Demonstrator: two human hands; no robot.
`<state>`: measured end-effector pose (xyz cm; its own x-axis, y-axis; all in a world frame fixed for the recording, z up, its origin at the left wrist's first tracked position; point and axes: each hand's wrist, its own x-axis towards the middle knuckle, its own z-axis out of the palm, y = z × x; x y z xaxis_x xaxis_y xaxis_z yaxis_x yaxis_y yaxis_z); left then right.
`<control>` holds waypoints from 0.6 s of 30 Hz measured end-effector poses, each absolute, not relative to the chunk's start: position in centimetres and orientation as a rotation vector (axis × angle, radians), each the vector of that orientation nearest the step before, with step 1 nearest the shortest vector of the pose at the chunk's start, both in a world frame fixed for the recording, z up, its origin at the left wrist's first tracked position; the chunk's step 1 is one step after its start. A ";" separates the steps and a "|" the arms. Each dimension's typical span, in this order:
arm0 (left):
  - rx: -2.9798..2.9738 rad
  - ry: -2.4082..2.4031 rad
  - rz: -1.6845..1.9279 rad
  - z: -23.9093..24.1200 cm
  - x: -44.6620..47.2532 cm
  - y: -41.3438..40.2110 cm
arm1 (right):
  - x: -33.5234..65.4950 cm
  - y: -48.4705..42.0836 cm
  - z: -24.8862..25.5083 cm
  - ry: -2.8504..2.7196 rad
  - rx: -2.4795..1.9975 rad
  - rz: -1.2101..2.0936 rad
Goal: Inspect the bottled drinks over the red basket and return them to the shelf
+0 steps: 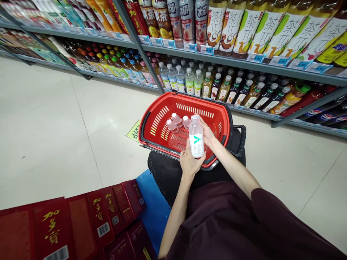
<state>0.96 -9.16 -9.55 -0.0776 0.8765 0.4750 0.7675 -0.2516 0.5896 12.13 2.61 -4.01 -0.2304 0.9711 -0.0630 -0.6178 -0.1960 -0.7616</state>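
Head view: left hand (pixel 190 161) and right hand (pixel 207 132), both half-curled, hold one clear, white-labelled plastic bottle (pixel 196 139) over a slotted red plastic basket (pixel 170 102).
Inside that basket: three white-capped, rounded pinkish transparent bottles (pixel 177 120).

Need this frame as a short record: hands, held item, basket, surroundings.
left hand: holding the lower part of the bottle
right hand: holding the upper part of the bottle
bottle: white label, green mark; held over the basket
basket: red, with black handles
basket contents: three white-capped bottles
ahead: shelves of drinks
floor: exit sign, left of the basket
lower left: red boxes
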 end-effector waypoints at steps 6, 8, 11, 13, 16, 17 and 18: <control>2.028 1.803 1.344 -10.1 0.7 -9.5 | 11.9 2.6 -3.5 -0.744 -0.687 1.674; 2.041 1.759 1.362 -10.1 0.5 -9.5 | 11.9 2.7 -3.3 -0.729 -0.697 1.663; 2.076 1.680 1.341 -10.0 0.3 -9.5 | 12.1 2.7 -3.2 -0.643 -0.751 1.681; 2.079 1.666 1.296 -9.9 0.3 -9.4 | 12.2 2.8 -3.1 -0.581 -0.776 1.706; 2.085 1.679 1.243 -9.6 0.3 -9.5 | 12.3 2.8 -3.2 -0.532 -0.784 1.728; 2.091 1.685 1.236 -9.6 0.3 -9.5 | 12.3 2.8 -3.3 -0.528 -0.785 1.726; 2.097 1.693 1.229 -9.6 0.3 -9.5 | 12.3 2.8 -3.3 -0.525 -0.785 1.722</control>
